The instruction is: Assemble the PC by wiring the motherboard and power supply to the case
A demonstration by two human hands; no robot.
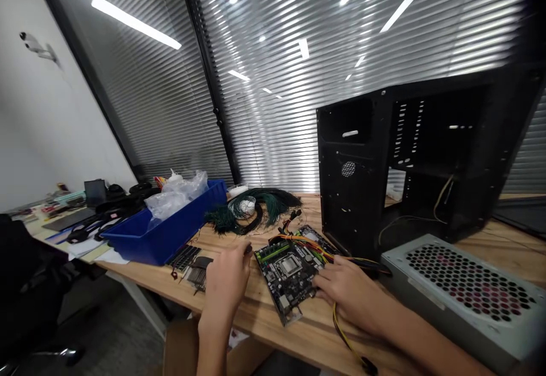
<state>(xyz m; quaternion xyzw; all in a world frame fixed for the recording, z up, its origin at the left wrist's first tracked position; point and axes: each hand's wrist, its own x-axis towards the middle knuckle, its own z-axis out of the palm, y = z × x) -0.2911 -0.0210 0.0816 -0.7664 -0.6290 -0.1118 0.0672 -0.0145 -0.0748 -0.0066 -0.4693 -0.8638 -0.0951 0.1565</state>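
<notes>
A motherboard (pixel 277 285) with a bare processor socket area (pixel 288 264) and green memory slots lies on the wooden table between my hands. My left hand (pixel 227 276) is closed at the board's left side, with a small dark piece (pixel 248 248) at its fingertips that I cannot name. At the board's right edge, the curled fingers of my right hand (pixel 341 285) touch or grip something they hide. Coloured power cables (pixel 305 242) cross the board's far side and run behind this hand. A yellow and black cable (pixel 341 333) comes out below it, ending in a dark plug (pixel 368 366).
A grey power supply (pixel 447 302) stands at right, before an open black computer case (pixel 354 194). Left are a blue bin (pixel 153 245) holding clear plastic bags (pixel 179 194) and some flat dark parts (pixel 185 257). Dark green wire bundles (pixel 273 202) lie behind the motherboard.
</notes>
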